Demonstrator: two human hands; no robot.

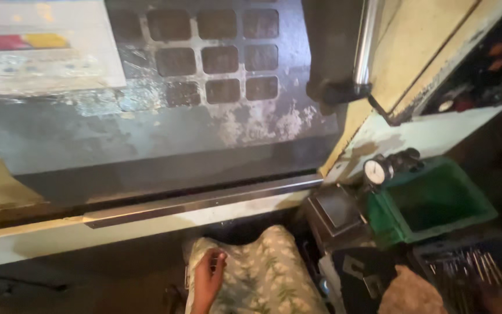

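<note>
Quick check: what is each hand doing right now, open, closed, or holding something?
Left hand: fingers curled on the edge of a leaf-patterned cloth; whether it truly grips it cannot be told.
Right hand: not in view.

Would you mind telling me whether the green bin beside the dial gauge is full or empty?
Apparently empty: the green bin shows only bare, dim inner walls and floor.

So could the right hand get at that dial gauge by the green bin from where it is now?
Probably yes. The right hand sits low by the tray of metal bits, and the dial gauge stands uncovered at the green bin rim, with only the open bin between them.
</note>
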